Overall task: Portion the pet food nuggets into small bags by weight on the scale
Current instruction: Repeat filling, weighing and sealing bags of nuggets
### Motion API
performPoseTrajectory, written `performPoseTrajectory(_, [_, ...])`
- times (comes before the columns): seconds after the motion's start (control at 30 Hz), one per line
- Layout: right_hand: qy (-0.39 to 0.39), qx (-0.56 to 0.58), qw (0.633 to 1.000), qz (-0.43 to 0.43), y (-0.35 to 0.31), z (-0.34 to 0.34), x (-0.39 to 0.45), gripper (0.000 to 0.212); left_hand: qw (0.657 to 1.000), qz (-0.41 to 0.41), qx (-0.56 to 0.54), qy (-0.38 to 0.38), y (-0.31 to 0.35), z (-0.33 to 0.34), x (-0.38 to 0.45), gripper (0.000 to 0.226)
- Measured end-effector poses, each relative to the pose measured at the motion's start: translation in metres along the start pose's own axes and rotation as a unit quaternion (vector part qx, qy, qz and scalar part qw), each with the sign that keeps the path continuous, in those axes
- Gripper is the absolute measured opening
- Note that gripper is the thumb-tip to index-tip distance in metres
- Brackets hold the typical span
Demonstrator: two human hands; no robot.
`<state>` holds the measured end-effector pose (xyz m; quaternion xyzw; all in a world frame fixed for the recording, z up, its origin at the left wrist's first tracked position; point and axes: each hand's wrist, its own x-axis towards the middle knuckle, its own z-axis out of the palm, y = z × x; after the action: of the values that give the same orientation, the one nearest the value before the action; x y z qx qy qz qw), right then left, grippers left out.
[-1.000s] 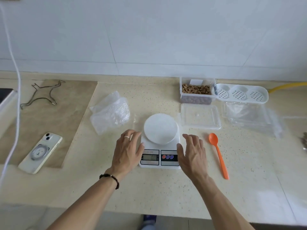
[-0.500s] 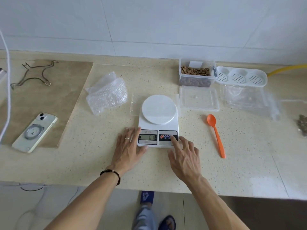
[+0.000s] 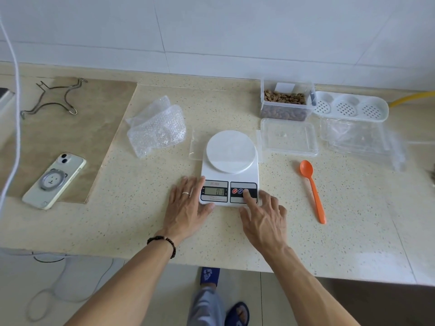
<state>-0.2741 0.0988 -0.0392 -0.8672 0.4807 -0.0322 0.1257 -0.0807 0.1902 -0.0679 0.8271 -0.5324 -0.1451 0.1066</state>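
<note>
Two zeros — scale (image 3: pixel 229 170) display, "SF-400"

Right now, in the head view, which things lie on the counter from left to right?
phone → bubble wrap → left hand → scale → right hand → spoon → bags
</note>
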Motion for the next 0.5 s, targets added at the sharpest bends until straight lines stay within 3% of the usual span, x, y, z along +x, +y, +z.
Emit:
performPoseTrajectory(0.27, [-0.027, 0.016, 0.999, 0.01, 0.004, -0.007, -0.001, 0.05, 1.0, 0.002, -0.011, -0.016, 0.005, -0.008, -0.003, 0.085])
performPoseTrajectory(0.5, [0.015, 0.064, 0.996, 0.064, 0.02, -0.03, 0.003, 0.05, 0.995, 0.067, -0.004, 0.07, 0.036, -0.031, -0.012, 0.073])
